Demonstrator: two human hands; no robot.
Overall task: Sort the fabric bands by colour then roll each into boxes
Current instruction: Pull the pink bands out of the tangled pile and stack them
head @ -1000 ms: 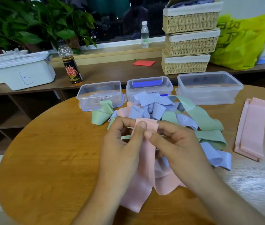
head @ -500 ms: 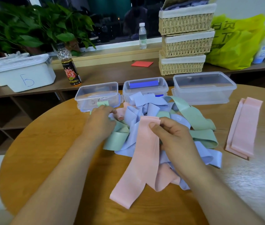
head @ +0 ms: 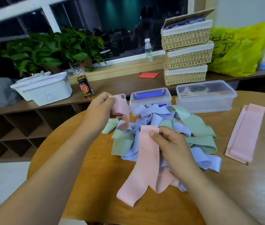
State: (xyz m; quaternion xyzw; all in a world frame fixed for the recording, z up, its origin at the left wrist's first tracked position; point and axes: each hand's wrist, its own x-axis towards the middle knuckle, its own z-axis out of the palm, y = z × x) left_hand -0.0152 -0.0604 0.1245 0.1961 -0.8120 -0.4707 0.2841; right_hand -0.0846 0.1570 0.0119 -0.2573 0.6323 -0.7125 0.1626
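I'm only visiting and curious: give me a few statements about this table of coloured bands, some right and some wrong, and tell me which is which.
1. Both hands hold pink bands: the left hand a curled pink band, the right hand a long pink band. True.
2. The wicker baskets stand on the round table. False: they are stacked on the shelf behind it.
3. A flat pink stack lies at the table's right side. True.
4. The central pile holds only green bands. False: blue and green bands are tangled in it.
5. The middle clear box holds something blue. True.
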